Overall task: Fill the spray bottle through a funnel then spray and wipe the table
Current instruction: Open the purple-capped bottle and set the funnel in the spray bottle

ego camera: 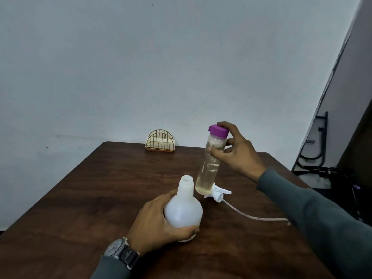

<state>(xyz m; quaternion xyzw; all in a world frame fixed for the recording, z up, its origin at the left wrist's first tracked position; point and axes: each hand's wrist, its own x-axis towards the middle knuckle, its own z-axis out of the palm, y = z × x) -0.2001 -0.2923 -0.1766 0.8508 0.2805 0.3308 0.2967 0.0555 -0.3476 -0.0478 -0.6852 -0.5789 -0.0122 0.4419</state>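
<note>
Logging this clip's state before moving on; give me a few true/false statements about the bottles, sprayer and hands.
1. The left hand grips the white spray bottle. True.
2. The spray bottle's neck is capped. False: it is open, and the trigger sprayer head lies on the table.
3. The right hand holds a clear bottle with a purple cap. True.
4. A funnel sits in the spray bottle. False: none is visible.
</note>
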